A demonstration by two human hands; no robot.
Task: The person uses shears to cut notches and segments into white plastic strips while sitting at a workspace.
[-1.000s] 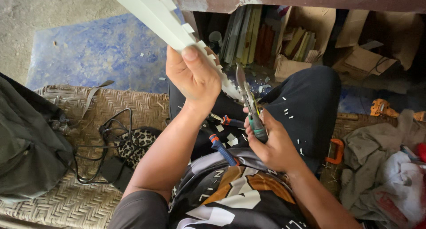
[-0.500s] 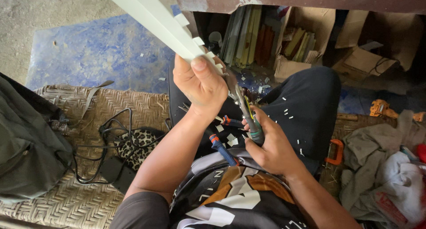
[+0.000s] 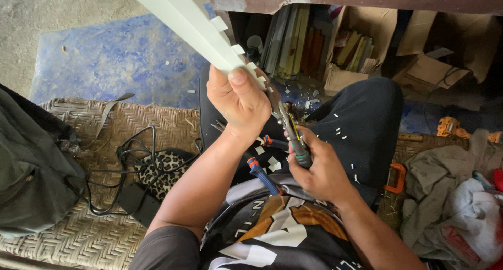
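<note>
My left hand (image 3: pixel 237 100) grips the near end of a long white plastic strip (image 3: pixel 178 18) that runs up to the top left, its right edge cut into square notches. My right hand (image 3: pixel 319 168) is closed around the green and dark handles of metal snips (image 3: pixel 285 124), whose jaws reach up to the strip's end just beside my left thumb. Small white offcuts lie on my dark trousers (image 3: pixel 361 123). A tool with blue and orange handles (image 3: pixel 262 173) rests in my lap between my arms.
A woven mat (image 3: pixel 120 123) lies at left with black cables (image 3: pixel 131 160), a leopard-print pouch and a dark grey bag (image 3: pixel 31 165). Cardboard boxes (image 3: pixel 361 45) of strips stand at the top. An orange clamp (image 3: pixel 395 177) and crumpled cloths (image 3: pixel 456 202) sit at right.
The white strip and my left hand have shifted slightly down and right. The snips have risen from beside the strip until the jaws meet its notched end.
</note>
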